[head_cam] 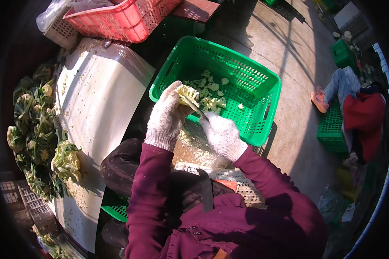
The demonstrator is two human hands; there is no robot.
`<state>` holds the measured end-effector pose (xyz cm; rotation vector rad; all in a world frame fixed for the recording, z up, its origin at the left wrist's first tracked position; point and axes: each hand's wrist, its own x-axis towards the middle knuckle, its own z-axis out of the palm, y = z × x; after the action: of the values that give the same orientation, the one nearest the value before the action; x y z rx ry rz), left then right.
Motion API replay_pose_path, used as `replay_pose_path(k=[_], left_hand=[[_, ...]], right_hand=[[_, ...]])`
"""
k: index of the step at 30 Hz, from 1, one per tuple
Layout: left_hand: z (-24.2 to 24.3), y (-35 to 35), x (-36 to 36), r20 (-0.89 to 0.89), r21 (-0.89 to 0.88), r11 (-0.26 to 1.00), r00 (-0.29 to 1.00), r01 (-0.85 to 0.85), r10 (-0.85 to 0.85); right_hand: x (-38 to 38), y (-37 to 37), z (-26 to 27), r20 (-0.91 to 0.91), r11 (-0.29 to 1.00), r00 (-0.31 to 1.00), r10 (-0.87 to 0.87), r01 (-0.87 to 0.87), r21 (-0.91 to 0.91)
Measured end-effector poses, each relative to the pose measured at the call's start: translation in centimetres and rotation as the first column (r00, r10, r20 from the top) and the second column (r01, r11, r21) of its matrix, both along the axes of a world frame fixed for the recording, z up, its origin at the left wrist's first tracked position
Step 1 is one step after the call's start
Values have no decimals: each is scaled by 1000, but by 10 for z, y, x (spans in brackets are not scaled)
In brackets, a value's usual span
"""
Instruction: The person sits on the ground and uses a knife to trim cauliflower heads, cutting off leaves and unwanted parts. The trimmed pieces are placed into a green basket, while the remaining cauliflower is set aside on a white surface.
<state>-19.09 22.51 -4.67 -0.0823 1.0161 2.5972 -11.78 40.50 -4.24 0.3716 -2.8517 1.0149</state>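
Observation:
My left hand (166,116), in a pale knitted glove, holds a piece of cauliflower (187,94) over the near left rim of a green plastic crate (269,106). In my right hand (223,133), gloved alike, is a knife (195,107), its narrow dark blade lying against the cauliflower's cut stem side. The knife's handle is hidden in the glove. Loose cauliflower florets (213,86) lie on the crate's bottom, several bunched together and a few apart.
To the left a white work surface (100,94) bears crumbs, a cauliflower head (66,161) and a heap of leafy cauliflowers (32,129). A red crate (116,22) stands beyond. At the right, another person (363,110) sits on a green crate (331,129).

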Motion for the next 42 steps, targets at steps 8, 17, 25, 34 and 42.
replay_pose_path(k=[8, 17, 25, 34, 42], left_hand=[[-12, 6, -2, 76, -35, 999, 997, -15, 18], [-29, 16, -11, 89, -27, 995, 991, -96, 98], [-36, 16, -17, 153, 4, 996, 984, -93, 91], [-57, 13, -19, 171, 261, 960, 984, -99, 55], [-42, 14, -21, 8, -51, 991, 992, -127, 128]], right_hand=[[-12, -2, -17, 147, 993, 986, -83, 69, 100], [-30, -3, -25, 246, 939, 962, -119, 28, 342], [-43, 0, -13, 375, 943, 924, -71, -60, 327], [-54, -6, -25, 728, 607, 665, 169, 512, -608], [-39, -4, -24, 568, 658, 801, -190, 533, -532]])
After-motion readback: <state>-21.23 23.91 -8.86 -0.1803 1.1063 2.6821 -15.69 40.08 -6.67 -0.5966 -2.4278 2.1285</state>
